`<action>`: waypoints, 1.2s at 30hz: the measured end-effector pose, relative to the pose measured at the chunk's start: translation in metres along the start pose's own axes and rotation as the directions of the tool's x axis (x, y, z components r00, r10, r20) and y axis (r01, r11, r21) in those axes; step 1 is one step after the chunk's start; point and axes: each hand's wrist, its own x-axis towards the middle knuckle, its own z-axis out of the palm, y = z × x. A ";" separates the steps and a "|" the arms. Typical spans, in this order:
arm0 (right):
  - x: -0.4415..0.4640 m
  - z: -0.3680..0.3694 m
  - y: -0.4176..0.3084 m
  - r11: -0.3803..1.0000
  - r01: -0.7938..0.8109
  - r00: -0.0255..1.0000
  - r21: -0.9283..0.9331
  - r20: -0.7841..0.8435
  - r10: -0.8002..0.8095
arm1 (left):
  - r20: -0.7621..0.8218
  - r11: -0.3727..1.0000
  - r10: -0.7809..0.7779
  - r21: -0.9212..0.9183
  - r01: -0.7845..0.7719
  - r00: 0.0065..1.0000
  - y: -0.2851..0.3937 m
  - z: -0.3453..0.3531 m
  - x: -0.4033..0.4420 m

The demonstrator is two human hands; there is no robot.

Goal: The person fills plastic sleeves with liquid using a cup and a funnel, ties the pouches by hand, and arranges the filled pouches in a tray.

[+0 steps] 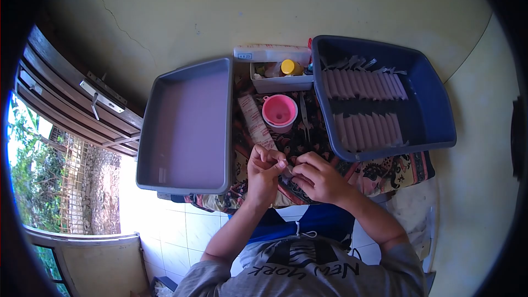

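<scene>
The step in hand appears to be fine finger work: the left hand (265,173) and the right hand (319,179) meet over the front of the table, and between their fingertips is a small piece of clear plastic (287,171). Both hands seem to pinch it (its exact shape is too small to tell). In my judgement, the next move calls for a light, precise pinch, because such thin film can slip or crease. Just beyond the hands lie a long printed pack (256,124) and a round pink funnel (279,109), which sits in a pale cup (281,129). On the left, a rectangular grey tub (229,132) holds smooth, mauve liquid (190,132); on the right, a deep blue tub (426,118) holds two rows of slim, soft-looking packets (364,84). The patterned cloth (379,179) underneath looks woven.
</scene>
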 end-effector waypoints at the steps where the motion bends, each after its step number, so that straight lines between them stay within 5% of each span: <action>1: -0.004 0.002 0.003 1.000 0.011 0.999 0.009 -0.050 -0.011 | 0.001 1.000 -0.001 -0.001 0.001 1.000 -0.001 0.003 -0.002; 8: -0.007 0.011 0.005 0.993 0.120 0.938 -0.002 -0.328 -0.114 | 0.136 0.964 0.079 0.243 -0.111 0.988 0.007 0.014 -0.003; 13: -0.009 0.018 0.006 0.987 0.160 0.921 0.027 -0.364 -0.140 | 0.137 0.911 -0.172 0.400 0.105 0.975 0.023 0.014 0.001; 20: -0.014 0.025 0.008 0.973 0.225 0.927 0.056 -0.321 -0.196 | 0.021 0.803 -0.307 0.543 0.247 0.951 0.032 0.011 0.001; 22: -0.015 0.022 0.008 0.963 0.254 0.932 0.090 -0.291 -0.219 | 0.060 0.845 -0.189 0.519 0.131 0.980 0.030 0.010 -0.001; 27: -0.004 0.005 0.004 0.969 0.233 0.973 0.077 -0.018 -0.232 | -0.016 0.928 -0.184 0.327 0.179 0.983 0.020 0.002 -0.003; 36: -0.003 -0.003 0.005 0.938 0.345 0.935 0.002 0.082 -0.344 | -0.087 0.979 -0.199 -0.064 0.194 0.976 0.015 0.009 0.000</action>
